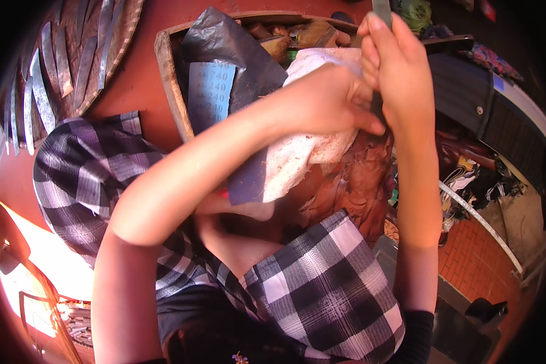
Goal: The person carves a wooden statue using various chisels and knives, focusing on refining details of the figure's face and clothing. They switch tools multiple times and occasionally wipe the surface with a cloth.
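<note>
Up at the top right, my right hand [400,67] is closed round a narrow grey metal blade [382,7]. One end sticks out above the fist, and a darker stretch shows below it, between the hands. My left hand [337,100] is closed beside that lower stretch, thumb toward it. What its fingers grip is hidden. Under the left hand lies a white cloth [288,167] with brown specks. A blue printed sheet [212,91], like sandpaper backing, rests on a black plastic bag [224,39] to the left. A dark purple-blue piece [249,179] shows below my left forearm.
A round woven tray [124,36] at the upper left bears several loose metal blades [48,57]. A wooden-edged box [175,85] stands ahead. Below my hands is a rough reddish-brown block [352,182]. My plaid-covered knees flank it; a dark cabinet [467,100] stands right.
</note>
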Available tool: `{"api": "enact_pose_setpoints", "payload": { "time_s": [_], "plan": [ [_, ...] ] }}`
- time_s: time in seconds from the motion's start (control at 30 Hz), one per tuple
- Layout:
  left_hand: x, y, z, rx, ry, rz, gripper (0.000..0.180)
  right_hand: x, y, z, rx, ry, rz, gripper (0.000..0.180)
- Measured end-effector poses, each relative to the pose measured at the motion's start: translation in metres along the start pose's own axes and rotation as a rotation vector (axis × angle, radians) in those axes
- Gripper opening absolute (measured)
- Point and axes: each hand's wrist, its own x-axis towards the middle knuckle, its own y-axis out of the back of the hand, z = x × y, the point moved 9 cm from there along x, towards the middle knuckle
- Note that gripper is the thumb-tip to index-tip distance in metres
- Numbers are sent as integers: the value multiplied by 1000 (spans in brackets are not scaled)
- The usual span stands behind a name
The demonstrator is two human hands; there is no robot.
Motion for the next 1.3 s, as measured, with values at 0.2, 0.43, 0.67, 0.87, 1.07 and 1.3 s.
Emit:
{"api": "enact_pose_setpoints", "payload": {
  "time_s": [0.2, 0.43, 0.67, 0.87, 1.07, 1.3],
  "plan": [
    [-2, -6, -16, -166, -83, 31, 24, -18, -12, -17, -103, 154, -15, 23],
    [-4, 0, -10, -228, -27, 3, 20, -10, -9, -28, -277, 110, 34, 22],
    [3, 6, -15, -487, -101, 77, 20, -13, -15, -50, -549, 290, 79, 11],
    [7, 8, -13, -646, -98, 64, 16, -10, -18, -53, -547, 467, 72, 12],
    [7, 3, -17, -542, -103, 61, 15, -19, -15, -43, -548, 489, 80, 12],
    [3, 2, -19, -289, -42, 29, 22, -15, -6, -39, -389, 469, 60, 13]
  ]
}}
